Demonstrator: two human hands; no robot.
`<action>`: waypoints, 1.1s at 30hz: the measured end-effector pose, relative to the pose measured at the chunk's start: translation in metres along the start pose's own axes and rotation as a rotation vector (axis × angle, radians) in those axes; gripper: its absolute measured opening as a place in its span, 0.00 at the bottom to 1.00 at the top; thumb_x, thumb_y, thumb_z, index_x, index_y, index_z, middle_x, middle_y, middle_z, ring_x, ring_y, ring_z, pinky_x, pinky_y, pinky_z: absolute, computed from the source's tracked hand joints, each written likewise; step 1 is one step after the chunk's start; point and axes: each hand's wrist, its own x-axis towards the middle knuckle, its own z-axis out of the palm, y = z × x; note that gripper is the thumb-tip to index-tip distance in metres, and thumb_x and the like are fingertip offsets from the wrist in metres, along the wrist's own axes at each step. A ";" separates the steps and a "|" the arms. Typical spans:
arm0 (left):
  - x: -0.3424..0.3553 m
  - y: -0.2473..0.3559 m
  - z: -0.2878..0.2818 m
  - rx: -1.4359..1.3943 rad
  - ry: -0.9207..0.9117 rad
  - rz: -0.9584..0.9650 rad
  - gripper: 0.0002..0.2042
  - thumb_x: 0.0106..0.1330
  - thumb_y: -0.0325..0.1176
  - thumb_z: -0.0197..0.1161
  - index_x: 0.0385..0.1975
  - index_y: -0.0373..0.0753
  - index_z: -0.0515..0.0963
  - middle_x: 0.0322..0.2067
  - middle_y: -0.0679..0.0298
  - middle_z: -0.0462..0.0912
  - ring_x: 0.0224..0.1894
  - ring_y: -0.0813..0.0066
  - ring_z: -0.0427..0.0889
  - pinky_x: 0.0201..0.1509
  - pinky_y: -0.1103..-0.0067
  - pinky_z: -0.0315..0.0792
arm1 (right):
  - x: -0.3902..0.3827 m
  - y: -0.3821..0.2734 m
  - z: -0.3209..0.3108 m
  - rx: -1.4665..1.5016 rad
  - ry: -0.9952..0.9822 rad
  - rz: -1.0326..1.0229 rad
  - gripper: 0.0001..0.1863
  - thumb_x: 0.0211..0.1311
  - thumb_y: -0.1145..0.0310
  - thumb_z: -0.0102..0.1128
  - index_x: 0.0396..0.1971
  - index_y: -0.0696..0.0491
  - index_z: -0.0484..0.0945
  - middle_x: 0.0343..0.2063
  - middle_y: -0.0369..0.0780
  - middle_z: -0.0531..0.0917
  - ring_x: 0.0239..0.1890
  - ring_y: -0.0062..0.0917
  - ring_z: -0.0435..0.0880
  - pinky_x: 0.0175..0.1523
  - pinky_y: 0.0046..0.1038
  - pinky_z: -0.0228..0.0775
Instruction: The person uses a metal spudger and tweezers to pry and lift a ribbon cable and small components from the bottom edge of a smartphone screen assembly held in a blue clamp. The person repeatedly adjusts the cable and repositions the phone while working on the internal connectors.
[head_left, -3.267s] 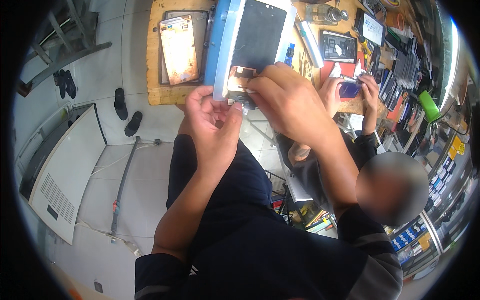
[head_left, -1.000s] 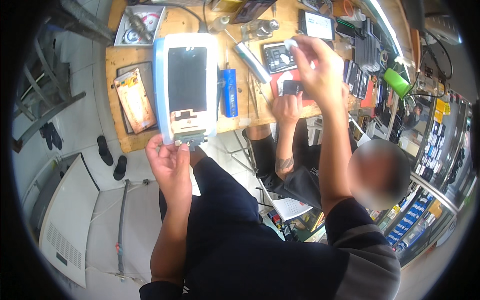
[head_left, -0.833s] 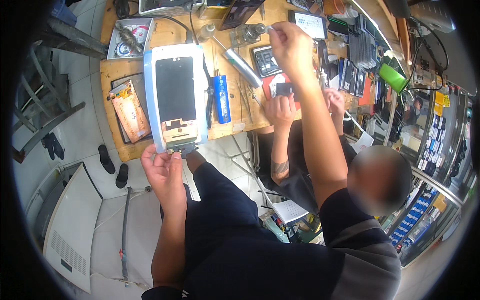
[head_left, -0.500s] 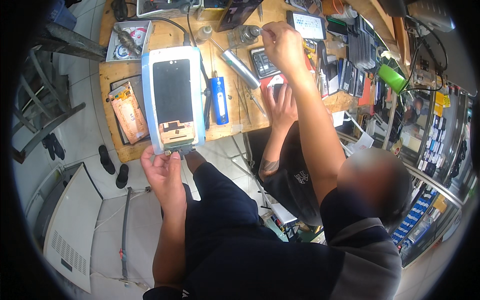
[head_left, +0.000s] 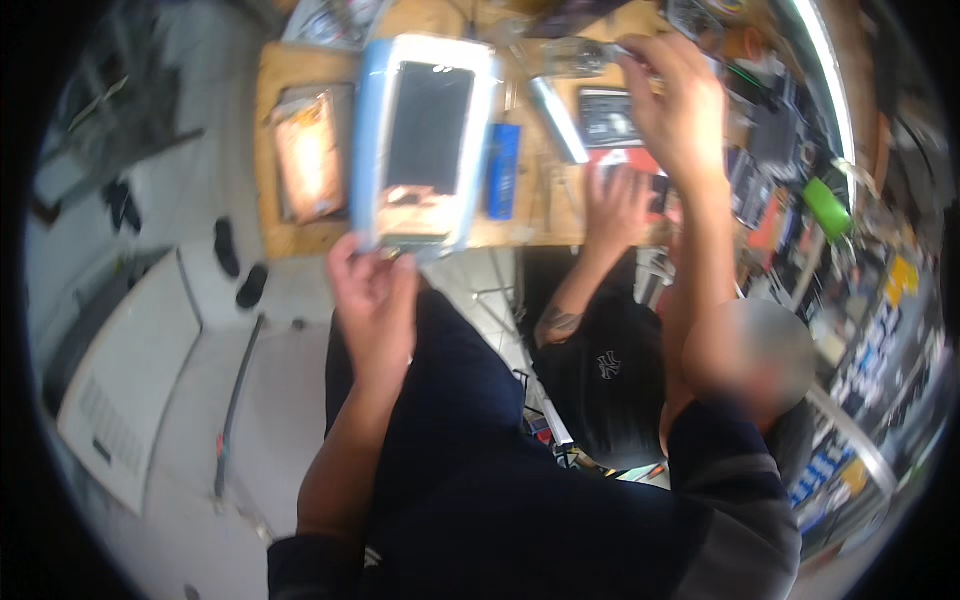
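A phone screen [head_left: 430,130] with a dark panel and copper-coloured lower part lies on a white board with a blue border [head_left: 370,150]. My left hand [head_left: 375,295] pinches the screen's lower end, where a small flex strip sits; blur hides the exact grip. My right hand [head_left: 680,115] is raised at the right beside a glass bottle with a metal top [head_left: 578,60]. Its thumb and fingers are pinched together close to that top; what is between them, if anything, cannot be made out. A copper-coloured phone panel [head_left: 308,155] lies left of the board.
At my right a co-worker's hand [head_left: 620,200] rests on a red mat by an opened phone [head_left: 608,115]. A blue handheld tool [head_left: 503,172] and a silver tube [head_left: 560,120] lie between. Phones and parts crowd the far right, near a green container [head_left: 828,205].
The view has shifted, so the bench sits higher and further right, and it is blurred. Both my hands keep about the same places relative to the screen and the bottle.
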 end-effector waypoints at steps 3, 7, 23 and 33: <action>0.002 -0.005 0.000 0.003 -0.077 0.051 0.26 0.76 0.17 0.65 0.69 0.35 0.62 0.51 0.57 0.84 0.48 0.81 0.80 0.50 0.83 0.74 | -0.022 -0.060 -0.001 0.283 -0.153 -0.145 0.11 0.63 0.82 0.74 0.44 0.56 0.90 0.36 0.42 0.89 0.41 0.36 0.90 0.47 0.35 0.82; 0.006 -0.008 0.005 0.007 -0.076 0.069 0.26 0.73 0.19 0.67 0.66 0.33 0.63 0.49 0.58 0.86 0.47 0.82 0.81 0.51 0.81 0.74 | -0.045 -0.115 0.010 0.514 -0.343 -0.265 0.13 0.59 0.83 0.75 0.43 0.56 0.87 0.38 0.43 0.87 0.40 0.38 0.87 0.45 0.36 0.80; 0.003 -0.013 0.008 -0.021 -0.083 0.098 0.27 0.73 0.20 0.69 0.67 0.32 0.63 0.48 0.61 0.85 0.46 0.82 0.82 0.52 0.80 0.74 | -0.043 -0.139 0.043 0.364 -0.396 -0.510 0.13 0.56 0.74 0.76 0.42 0.55 0.86 0.34 0.38 0.81 0.36 0.35 0.82 0.40 0.36 0.75; 0.003 -0.011 0.007 0.004 -0.080 0.073 0.27 0.73 0.21 0.70 0.66 0.32 0.63 0.45 0.62 0.86 0.44 0.83 0.79 0.53 0.81 0.74 | -0.044 -0.144 0.050 0.384 -0.401 -0.504 0.12 0.57 0.73 0.76 0.40 0.54 0.85 0.33 0.38 0.80 0.36 0.35 0.82 0.41 0.36 0.76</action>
